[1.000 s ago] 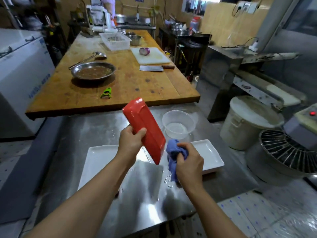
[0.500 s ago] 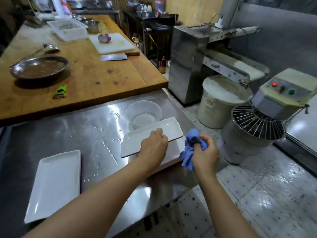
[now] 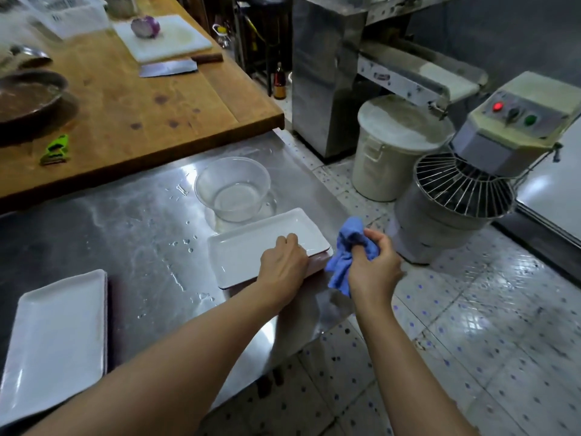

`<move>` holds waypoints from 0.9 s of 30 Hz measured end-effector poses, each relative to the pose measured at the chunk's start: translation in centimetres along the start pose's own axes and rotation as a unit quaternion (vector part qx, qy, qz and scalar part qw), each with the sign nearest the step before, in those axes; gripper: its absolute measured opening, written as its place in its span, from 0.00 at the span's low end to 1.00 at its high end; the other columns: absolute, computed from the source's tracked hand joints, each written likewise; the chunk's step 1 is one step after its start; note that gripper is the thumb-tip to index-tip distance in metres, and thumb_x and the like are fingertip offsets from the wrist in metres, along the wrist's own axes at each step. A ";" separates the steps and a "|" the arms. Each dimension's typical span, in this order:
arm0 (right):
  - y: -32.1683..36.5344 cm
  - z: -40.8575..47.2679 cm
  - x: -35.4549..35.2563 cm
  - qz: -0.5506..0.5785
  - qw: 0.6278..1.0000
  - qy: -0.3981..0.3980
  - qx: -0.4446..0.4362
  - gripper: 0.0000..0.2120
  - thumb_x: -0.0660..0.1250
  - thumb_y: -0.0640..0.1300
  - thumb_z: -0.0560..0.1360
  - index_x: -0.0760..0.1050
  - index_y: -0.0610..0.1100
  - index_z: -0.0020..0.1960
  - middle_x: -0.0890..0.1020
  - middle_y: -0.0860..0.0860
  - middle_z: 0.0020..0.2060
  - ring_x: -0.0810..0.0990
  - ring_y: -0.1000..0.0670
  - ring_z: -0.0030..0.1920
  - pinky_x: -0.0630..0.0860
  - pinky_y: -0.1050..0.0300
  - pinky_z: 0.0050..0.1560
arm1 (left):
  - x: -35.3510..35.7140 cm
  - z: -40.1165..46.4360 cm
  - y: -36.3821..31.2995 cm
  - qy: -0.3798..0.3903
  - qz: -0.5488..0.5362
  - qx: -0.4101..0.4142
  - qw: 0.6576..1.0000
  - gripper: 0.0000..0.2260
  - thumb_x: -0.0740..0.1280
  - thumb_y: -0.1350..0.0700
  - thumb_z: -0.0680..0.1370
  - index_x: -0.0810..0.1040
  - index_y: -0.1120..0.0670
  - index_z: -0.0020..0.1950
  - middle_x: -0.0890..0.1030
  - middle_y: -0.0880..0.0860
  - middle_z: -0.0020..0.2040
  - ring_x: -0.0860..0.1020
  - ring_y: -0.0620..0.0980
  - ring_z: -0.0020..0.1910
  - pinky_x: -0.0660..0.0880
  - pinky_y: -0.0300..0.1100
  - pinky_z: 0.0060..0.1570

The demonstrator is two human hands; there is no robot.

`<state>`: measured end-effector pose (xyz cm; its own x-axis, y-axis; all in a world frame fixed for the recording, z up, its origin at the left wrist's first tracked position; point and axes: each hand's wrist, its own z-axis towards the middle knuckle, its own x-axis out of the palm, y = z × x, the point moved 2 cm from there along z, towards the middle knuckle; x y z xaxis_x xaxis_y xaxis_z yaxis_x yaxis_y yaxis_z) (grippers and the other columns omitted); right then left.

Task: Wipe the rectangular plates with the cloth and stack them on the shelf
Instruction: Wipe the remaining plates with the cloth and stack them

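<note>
The counter (image 3: 125,234) is wet, shiny steel; on it at its right edge sit a glossy white plate (image 3: 251,247) and a clear plastic bowl (image 3: 232,190). The cloth (image 3: 345,256) is soft blue fabric. The table (image 3: 141,99) is matt, stained wood.

Left hand (image 3: 283,265) lies knuckles-up with fingers curled downward, forearm extended forward; right hand (image 3: 374,265) is fisted, wrist bent, beside it.

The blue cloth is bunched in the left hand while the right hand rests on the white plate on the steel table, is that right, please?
Not quite: the hands are swapped. The head view shows the blue cloth bunched in the right hand, while the left hand rests on the white plate on the steel table.
</note>
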<state>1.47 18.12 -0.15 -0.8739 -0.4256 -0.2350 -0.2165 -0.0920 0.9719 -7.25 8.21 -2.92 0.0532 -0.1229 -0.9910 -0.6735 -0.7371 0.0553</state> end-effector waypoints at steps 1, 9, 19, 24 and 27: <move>-0.1 0.1 0.1 0.002 1.000 0.000 0.003 0.10 0.64 0.35 0.75 0.73 0.50 0.48 0.75 0.60 0.38 0.75 0.62 0.39 0.69 0.79 0.33 | 0.1 0.1 -0.3 0.003 -0.003 0.003 1.000 0.13 0.56 0.64 0.79 0.73 0.60 0.61 0.70 0.57 0.60 0.69 0.58 0.60 0.63 0.46 0.38; -0.5 0.4 0.5 0.017 1.000 0.010 0.021 0.12 0.64 0.34 0.75 0.72 0.52 0.48 0.75 0.62 0.40 0.76 0.62 0.40 0.72 0.75 0.34 | 1.8 -0.2 -0.6 0.012 -0.021 -0.010 1.000 0.11 0.55 0.62 0.79 0.70 0.57 0.60 0.70 0.56 0.58 0.70 0.57 0.57 0.64 0.45 0.35; 0.1 -1.2 2.0 0.014 0.999 0.038 0.024 0.12 0.64 0.34 0.75 0.73 0.52 0.47 0.79 0.52 0.47 0.79 0.51 0.48 0.78 0.56 0.50 | 2.2 -1.3 1.9 0.033 -0.159 0.003 0.987 0.19 0.57 0.48 0.80 0.62 0.53 0.69 0.68 0.54 0.61 0.69 0.54 0.59 0.64 0.45 0.40; 1.5 -3.6 4.2 0.022 0.996 0.082 0.023 0.11 0.63 0.33 0.75 0.74 0.48 0.50 0.80 0.47 0.49 0.80 0.48 0.48 0.79 0.53 0.50 | 1.2 -4.0 5.4 0.023 -0.228 -0.057 0.972 0.28 0.61 0.43 0.78 0.57 0.52 0.74 0.62 0.54 0.71 0.64 0.55 0.67 0.68 0.49 0.56; 2.4 -5.9 6.2 0.033 0.992 0.121 0.014 0.11 0.63 0.33 0.75 0.74 0.48 0.50 0.81 0.47 0.48 0.80 0.49 0.46 0.77 0.59 0.44 | 0.4 -6.5 8.7 -0.001 -0.258 -0.113 0.959 0.27 0.61 0.47 0.79 0.57 0.53 0.74 0.61 0.55 0.72 0.64 0.55 0.68 0.68 0.49 0.60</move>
<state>-1.91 9.93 0.81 -0.7571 -0.6338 -0.1583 -0.1778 -0.0334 0.9835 -8.25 -2.57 -2.09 0.3356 0.2984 -0.8935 -0.3799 -0.8251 -0.4182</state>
